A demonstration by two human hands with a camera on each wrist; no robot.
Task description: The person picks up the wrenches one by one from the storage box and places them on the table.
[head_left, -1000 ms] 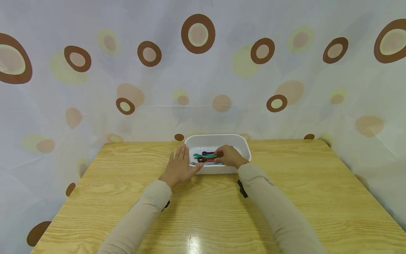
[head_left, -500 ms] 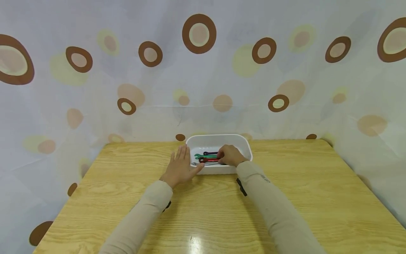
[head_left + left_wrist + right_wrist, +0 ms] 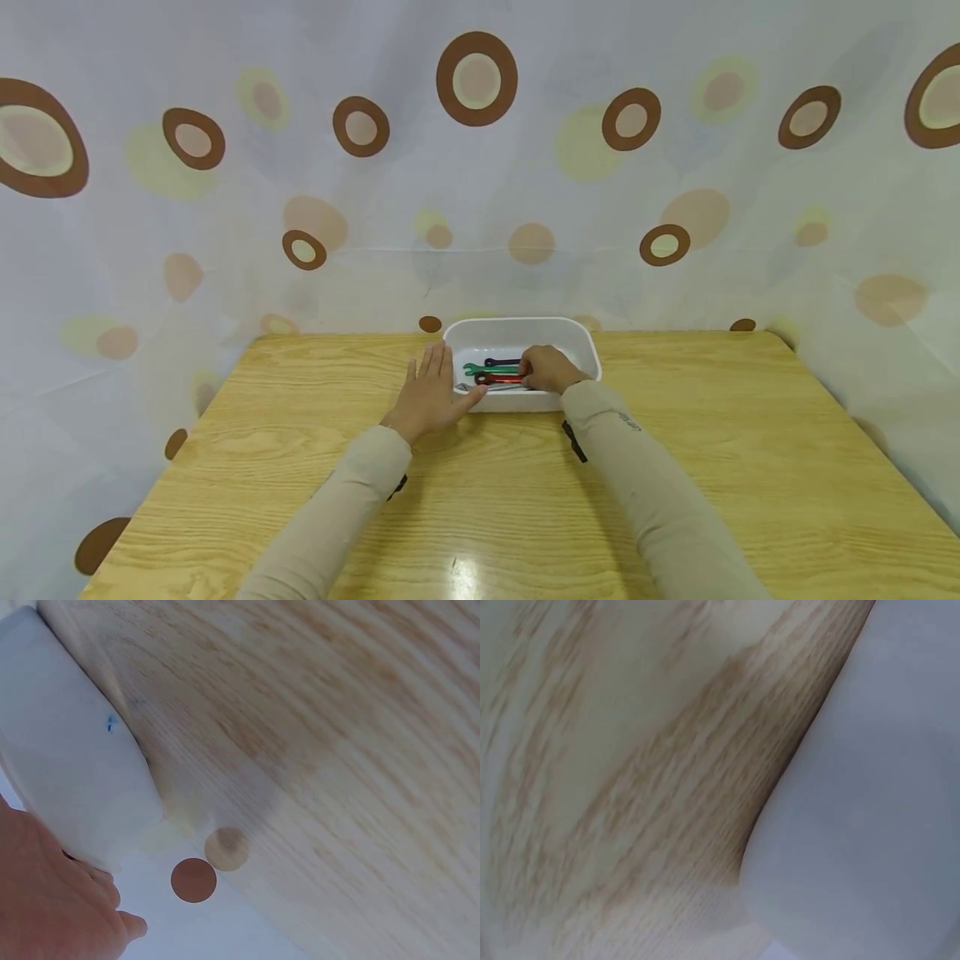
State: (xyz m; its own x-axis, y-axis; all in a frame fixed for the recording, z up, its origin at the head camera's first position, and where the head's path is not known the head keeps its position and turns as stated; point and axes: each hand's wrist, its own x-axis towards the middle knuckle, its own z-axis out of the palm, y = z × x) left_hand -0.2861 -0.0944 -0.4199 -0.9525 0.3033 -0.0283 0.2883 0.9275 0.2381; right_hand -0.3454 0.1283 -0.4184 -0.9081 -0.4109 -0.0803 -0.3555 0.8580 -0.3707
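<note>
A white plastic tray (image 3: 525, 403) stands at the table's far edge. In it, side by side, lie a purple wrench (image 3: 504, 362), a green wrench (image 3: 487, 369), a red wrench (image 3: 501, 379) and a silver wrench (image 3: 495, 387). My right hand (image 3: 551, 369) reaches over the front rim with curled fingers and pinches the red wrench near its right end, which the hand hides. With fingers straight, my left hand (image 3: 429, 402) rests against the tray's left wall, its thumb at the front rim. The right wrist view shows only the tray's outer wall (image 3: 862, 802), no hand.
The wood-grain table (image 3: 480, 483) runs in front of the tray and to both sides. A patterned cloth (image 3: 480, 192) hangs right behind the tray and along the left and right sides.
My right hand has slid slightly to the right along the wrenches, so more of them shows. The left hand stays against the tray. The head view has shifted slightly.
</note>
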